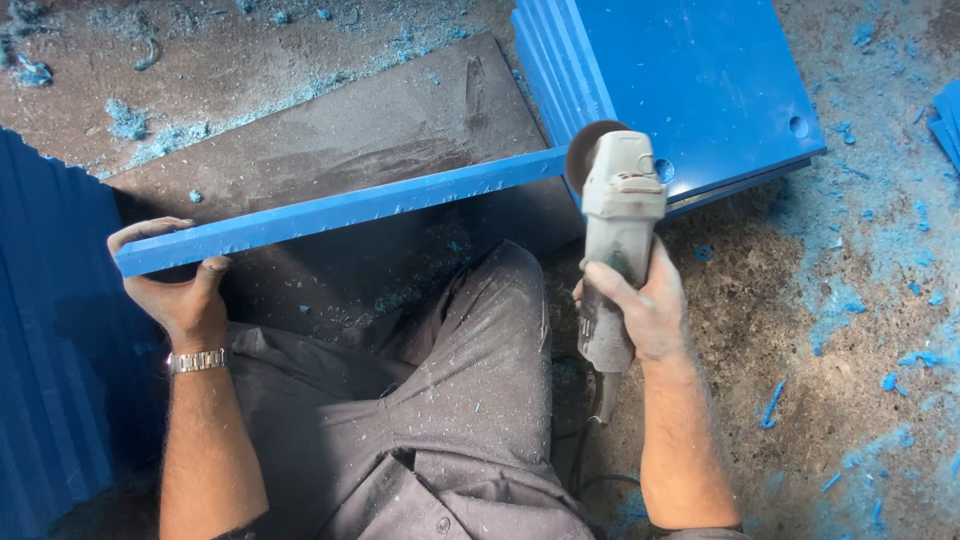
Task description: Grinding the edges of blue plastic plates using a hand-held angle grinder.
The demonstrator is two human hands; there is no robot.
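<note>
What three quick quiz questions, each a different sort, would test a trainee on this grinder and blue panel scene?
1. True or false: the right hand holds the angle grinder.
2. The left hand grips: A) the blue panel at its end, B) the stacked blue sheets, C) the cord.
3. Fill in: blue ____ litter the floor.

Key: 1 true. 2 A. 3 shavings.
</note>
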